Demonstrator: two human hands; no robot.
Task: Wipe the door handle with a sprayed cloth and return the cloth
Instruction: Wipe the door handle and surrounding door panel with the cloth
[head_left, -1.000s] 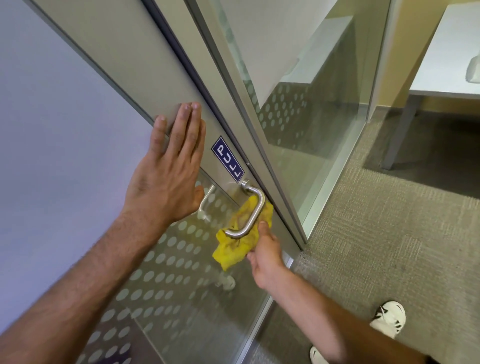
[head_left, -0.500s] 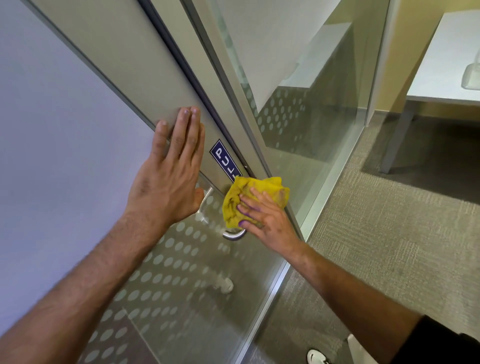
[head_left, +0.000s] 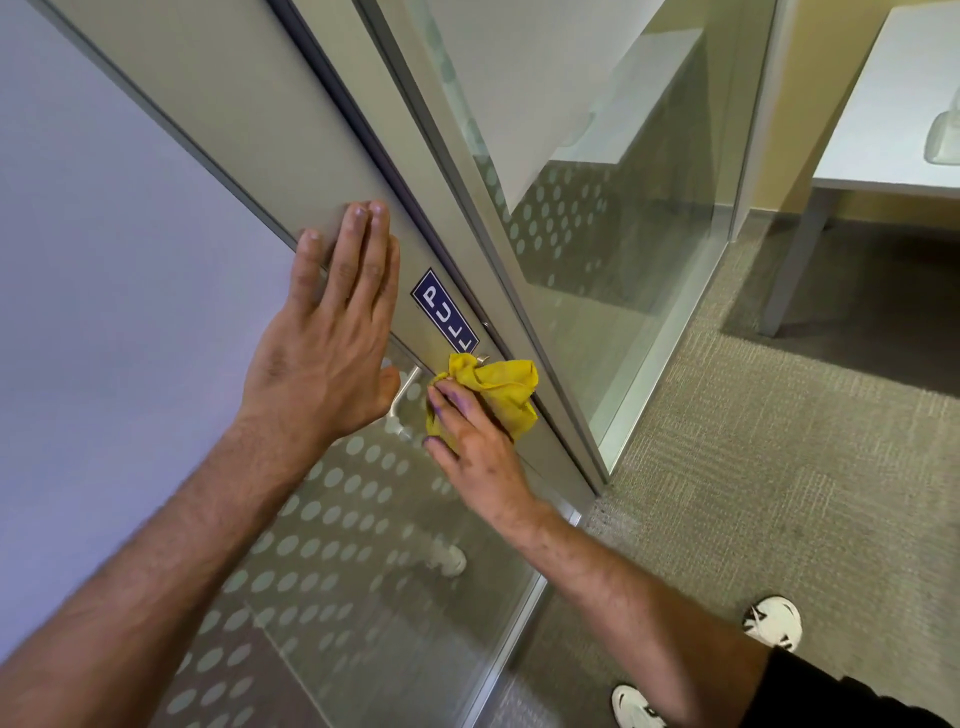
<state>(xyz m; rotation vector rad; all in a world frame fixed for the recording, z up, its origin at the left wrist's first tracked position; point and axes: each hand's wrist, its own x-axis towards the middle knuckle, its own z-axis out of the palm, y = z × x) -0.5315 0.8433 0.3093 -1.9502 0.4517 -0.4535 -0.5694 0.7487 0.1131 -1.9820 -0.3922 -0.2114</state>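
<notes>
A yellow cloth (head_left: 506, 387) is bunched over the metal door handle (head_left: 482, 359), of which only the top mount peeks out just below a blue PULL sign (head_left: 444, 310). My right hand (head_left: 470, 449) presses the cloth against the handle, fingers wrapped over it. My left hand (head_left: 332, 338) lies flat on the grey door frame (head_left: 291, 130) to the left, fingers spread and holding nothing. A second handle (head_left: 402, 397) on the far side shows through the dotted glass by my left thumb.
A glass wall panel (head_left: 597, 234) with frosted dots meets the door at its right edge. Grey carpet (head_left: 779, 493) covers the floor. A white table (head_left: 893, 124) stands at the upper right with a pale object on it. My white shoes (head_left: 772, 621) show at the bottom.
My right hand came up from under the handle with the cloth and now covers the handle from the front, hiding the bar. My left hand stayed flat on the frame.
</notes>
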